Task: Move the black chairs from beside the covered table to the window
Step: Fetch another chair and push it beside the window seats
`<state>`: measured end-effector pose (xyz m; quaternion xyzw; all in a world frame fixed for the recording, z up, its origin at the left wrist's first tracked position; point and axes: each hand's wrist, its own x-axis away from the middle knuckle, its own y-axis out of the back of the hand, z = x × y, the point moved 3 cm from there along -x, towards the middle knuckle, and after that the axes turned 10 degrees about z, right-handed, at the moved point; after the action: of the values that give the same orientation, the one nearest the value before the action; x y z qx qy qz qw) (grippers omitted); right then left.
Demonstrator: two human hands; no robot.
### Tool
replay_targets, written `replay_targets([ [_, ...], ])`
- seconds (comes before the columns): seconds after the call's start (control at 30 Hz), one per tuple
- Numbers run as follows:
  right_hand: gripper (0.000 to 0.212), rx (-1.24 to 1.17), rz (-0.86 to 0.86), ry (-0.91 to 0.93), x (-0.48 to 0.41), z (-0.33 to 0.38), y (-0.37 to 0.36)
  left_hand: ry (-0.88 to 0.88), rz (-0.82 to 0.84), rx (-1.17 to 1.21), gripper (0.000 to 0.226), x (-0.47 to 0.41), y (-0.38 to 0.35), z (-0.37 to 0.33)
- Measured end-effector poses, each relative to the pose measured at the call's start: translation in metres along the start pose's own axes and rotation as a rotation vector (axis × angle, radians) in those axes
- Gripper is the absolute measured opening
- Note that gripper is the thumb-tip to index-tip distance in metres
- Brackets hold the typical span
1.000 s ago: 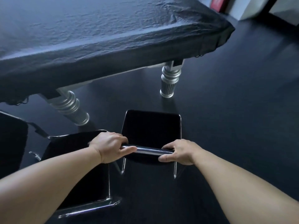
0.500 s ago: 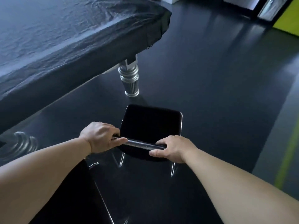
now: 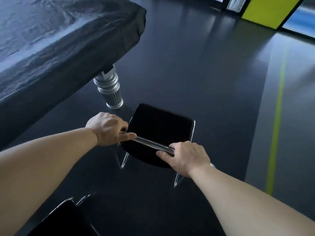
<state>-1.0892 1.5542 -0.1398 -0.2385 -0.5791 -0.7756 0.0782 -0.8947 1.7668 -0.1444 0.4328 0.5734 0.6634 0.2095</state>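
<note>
Both hands, left hand [image 3: 109,129] and right hand [image 3: 186,156], grip black chair [image 3: 160,126] top rail; covered worktop [image 3: 51,40] beyond left hand.

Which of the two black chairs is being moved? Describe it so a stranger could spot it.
Find the covered table on the left, then its silver leg. Just right of that leg is a black chair with a chrome frame. Unlike the other chair at the bottom edge, the left hand and right hand grip its top bar.
</note>
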Motion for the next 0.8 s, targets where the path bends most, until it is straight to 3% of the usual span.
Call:
replay_targets([
  [0.27, 0.088, 0.032, -0.032, 0.030, -0.060, -0.047, 0.045, 0.003, -0.077, 0.007, 0.093, -0.063, 0.025, 0.003],
  [0.8, 0.078, 0.119, 0.032, 0.213, -0.225, -0.177, 0.168, 0.167, -0.006, 0.086, 0.088, -0.246, 0.087, 0.003],
])
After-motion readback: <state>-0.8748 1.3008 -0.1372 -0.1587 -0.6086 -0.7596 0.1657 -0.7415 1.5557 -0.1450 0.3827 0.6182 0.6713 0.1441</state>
